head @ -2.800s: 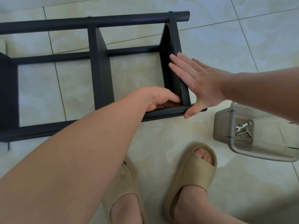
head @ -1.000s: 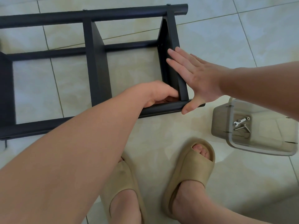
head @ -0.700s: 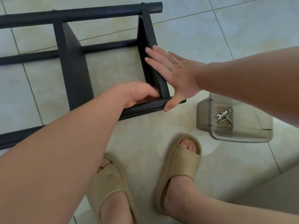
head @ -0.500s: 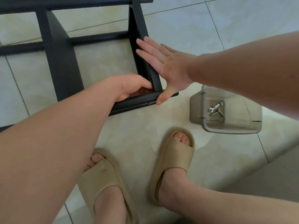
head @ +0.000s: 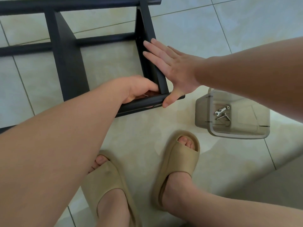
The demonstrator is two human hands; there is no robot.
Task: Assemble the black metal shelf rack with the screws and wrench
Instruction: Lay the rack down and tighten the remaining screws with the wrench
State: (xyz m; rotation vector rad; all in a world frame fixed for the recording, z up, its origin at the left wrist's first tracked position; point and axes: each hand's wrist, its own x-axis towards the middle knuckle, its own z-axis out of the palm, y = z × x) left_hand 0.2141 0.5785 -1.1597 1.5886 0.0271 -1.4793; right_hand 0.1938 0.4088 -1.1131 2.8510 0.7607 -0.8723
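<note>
Black metal shelf rack (head: 68, 63) of round tubes and flat cross panels lies on its side on the pale glossy tiled floor (head: 213, 38), spreading to the left of both my grips and beyond them. My right grip (head: 173, 69) is wide. Its fingers are straight and laid flat against the outer face of the rack's end panel (head: 147, 27), and the thumb reaches down to touch the end of the near tube (head: 139, 104). My left grip (head: 141, 89) is just left of it, on the other side of that panel. It is narrow, with fingers curled into the corner where panel meets tube. A thin pale glint shows under them, but I cannot tell whether they hold anything. Right of my right grip and nearer to me, apart from the rack, stands a translucent grey plastic box (head: 202, 112). In it lie a small silver flat wrench (head: 221, 110) and, just beside it, two silver screws (head: 221, 117). Nearer to me than both grips, my feet in beige foam slide sandals (head: 180, 161) stand on the floor.
</note>
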